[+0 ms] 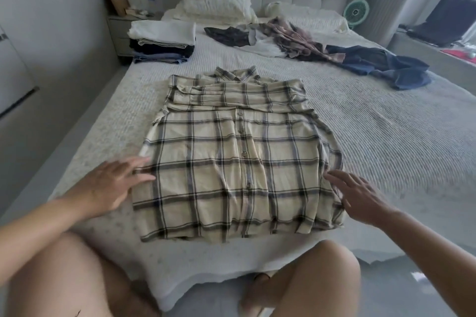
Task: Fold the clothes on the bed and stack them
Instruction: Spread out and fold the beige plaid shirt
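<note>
1. Where the two hands meet the cloth, a cream plaid shirt (239,159) lies flat on the bed (386,136), buttons up, its sleeves folded across the chest below the collar.
2. At the shirt's lower left edge, the left hand (113,183) has a released grip: fingers straight and spread, fingertips touching the plaid hem side.
3. At the lower right edge, the right hand (358,198) is likewise released, fingers spread and reaching onto the folded side of the shirt, holding nothing.
4. Between the two hands runs the shirt's button placket, from the near hem away toward the collar.
5. Far beyond the left hand, near the bed's far left corner, stands a stack of folded clothes (162,42), white pieces on top, dark and blue ones below.
6. Beyond the right hand, well apart from the shirt, lies a loose heap of unfolded clothes (296,38): a dark patterned piece, something white, a brown plaid garment.
7. Farther right of that heap, crumpled blue denim (386,67) touches its end.
8. Behind everything, against the headboard, sit white pillows (216,8) with a plush cushion on top.
9. Right of the pillows, beside the bed, a small green fan (356,11) faces the room.
</note>
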